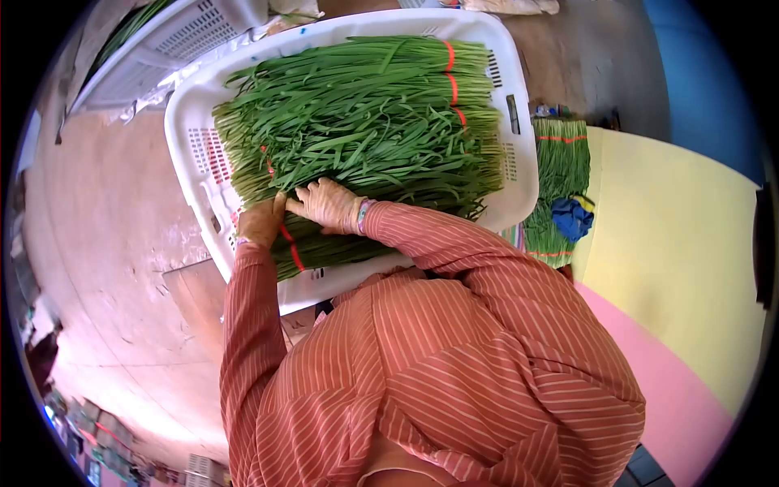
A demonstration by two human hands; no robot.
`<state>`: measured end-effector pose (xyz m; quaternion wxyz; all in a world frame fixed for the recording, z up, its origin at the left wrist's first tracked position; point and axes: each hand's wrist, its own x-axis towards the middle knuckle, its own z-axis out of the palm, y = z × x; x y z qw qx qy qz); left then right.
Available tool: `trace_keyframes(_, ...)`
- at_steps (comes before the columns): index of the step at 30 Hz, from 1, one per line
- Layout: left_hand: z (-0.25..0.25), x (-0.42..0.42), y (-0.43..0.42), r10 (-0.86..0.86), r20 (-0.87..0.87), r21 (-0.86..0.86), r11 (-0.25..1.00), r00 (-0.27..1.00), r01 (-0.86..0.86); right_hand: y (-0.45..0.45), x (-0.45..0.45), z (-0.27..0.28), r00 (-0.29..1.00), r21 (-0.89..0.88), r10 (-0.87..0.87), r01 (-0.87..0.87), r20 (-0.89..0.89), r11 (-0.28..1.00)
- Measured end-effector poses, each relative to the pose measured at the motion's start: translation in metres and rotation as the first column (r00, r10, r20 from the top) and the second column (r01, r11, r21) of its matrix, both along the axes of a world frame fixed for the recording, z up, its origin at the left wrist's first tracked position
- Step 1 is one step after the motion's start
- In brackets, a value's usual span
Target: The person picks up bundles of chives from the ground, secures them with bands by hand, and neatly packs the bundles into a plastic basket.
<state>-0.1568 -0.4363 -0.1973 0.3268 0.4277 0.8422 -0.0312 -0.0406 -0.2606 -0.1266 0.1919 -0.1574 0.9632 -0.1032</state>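
Note:
Bundles of long green stalks (349,122) with red bands fill a white plastic basket (180,146) in front of me. My left hand (261,221) rests at the left ends of the nearest bundle, beside a red band (292,247); its fingers are bent and partly hidden, so its grip is unclear. My right hand (329,206) lies on the near stalks with fingers apart, its fingertips close to my left hand. It holds nothing that I can see.
Another white basket (195,32) stands at the upper left. More banded green bundles (560,174) lie right of the basket with a blue cloth (573,217) on them. Beyond is a yellow and pink surface (673,260).

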Motion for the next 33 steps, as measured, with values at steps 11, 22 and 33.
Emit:
trace_keyframes(11, 0.023, 0.002, 0.021, 0.229, 0.036, -0.244, 0.946, 0.973, -0.214, 0.053, 0.060, 0.003, 0.969, -0.046, -0.196, 0.191, -0.153, 0.980)
trace_keyframes(22, -0.001, -0.038, -0.008, 0.209, 0.263, -0.171, 0.971, 0.942, -0.167, 0.043, 0.061, 0.008, 0.972, 0.025, -0.209, 0.213, -0.110, 0.977)
trace_keyframes(33, 0.009, -0.012, 0.006, 0.161, 0.165, -0.129, 0.982, 0.973, -0.140, 0.051, 0.066, 0.004, 0.964, -0.081, -0.247, 0.240, -0.096, 0.967)
